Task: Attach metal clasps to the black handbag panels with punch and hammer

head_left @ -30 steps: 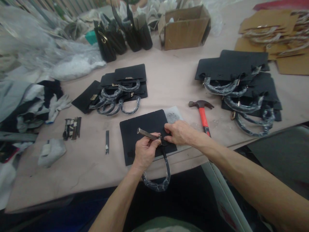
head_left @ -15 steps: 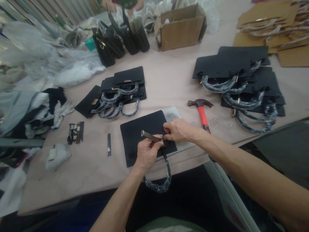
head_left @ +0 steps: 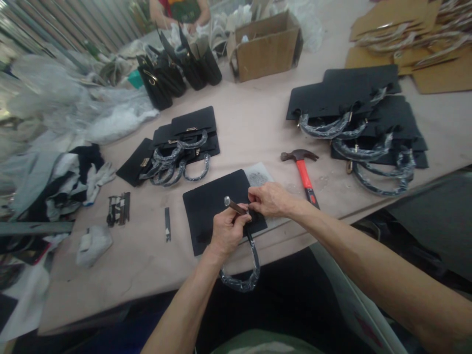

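Note:
A black bag panel (head_left: 217, 196) lies in front of me near the table's front edge, partly on a pale board (head_left: 260, 176). Its plastic-wrapped handle (head_left: 241, 284) hangs over that edge. My left hand (head_left: 229, 230) is closed round a metal punch (head_left: 236, 205), which leans with its lower end at the panel near the handle's base. Pinched at the panel beside that end is my right hand (head_left: 269, 199); its fingertips hide most of what they grip. A claw hammer (head_left: 303, 172) with a red handle rests to the right of my right hand.
Black panels with wrapped handles lie in piles at left (head_left: 191, 120) and right (head_left: 342, 98). Metal tools (head_left: 118, 209) and a flat tool (head_left: 167, 223) lie at left. A cardboard box (head_left: 267, 51) and black bags (head_left: 157, 83) stand behind; another person (head_left: 180, 12) is beyond.
The punch has tipped more upright in my left hand, its top moving slightly right. My right hand stays pinched at the panel. The whole view has shifted a little.

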Tool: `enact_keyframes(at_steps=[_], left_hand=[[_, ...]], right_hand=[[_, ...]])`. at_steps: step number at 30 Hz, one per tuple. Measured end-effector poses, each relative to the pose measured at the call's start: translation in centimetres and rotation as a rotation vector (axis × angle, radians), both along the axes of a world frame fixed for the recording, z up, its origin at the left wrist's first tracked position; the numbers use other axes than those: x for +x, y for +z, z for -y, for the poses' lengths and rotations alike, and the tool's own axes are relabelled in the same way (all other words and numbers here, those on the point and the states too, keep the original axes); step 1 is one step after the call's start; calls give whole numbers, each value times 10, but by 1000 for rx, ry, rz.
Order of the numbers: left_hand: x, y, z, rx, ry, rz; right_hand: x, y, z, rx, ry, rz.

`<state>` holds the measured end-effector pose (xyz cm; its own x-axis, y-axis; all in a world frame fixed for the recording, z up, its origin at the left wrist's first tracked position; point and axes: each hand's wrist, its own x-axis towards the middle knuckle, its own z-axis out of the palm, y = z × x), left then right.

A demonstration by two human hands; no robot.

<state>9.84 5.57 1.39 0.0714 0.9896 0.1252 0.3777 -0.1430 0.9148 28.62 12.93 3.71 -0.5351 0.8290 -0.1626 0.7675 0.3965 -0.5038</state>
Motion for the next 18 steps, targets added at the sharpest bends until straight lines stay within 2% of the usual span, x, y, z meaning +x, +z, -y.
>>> enact_keyframes(at_steps=[3,7,12,18], left_hand=[[3,0,0,-20,66,9],[3,-3,3,16,56,33],[1,-1,1,-55,68,83],[0,1,-3,-111,62,122]], right_hand=[[11,-8,14,26,-13,-174],[30,-16,53,206,57,-333],[31,-18,95,300,57,-187],[21,-17,98,250,37,-65]])
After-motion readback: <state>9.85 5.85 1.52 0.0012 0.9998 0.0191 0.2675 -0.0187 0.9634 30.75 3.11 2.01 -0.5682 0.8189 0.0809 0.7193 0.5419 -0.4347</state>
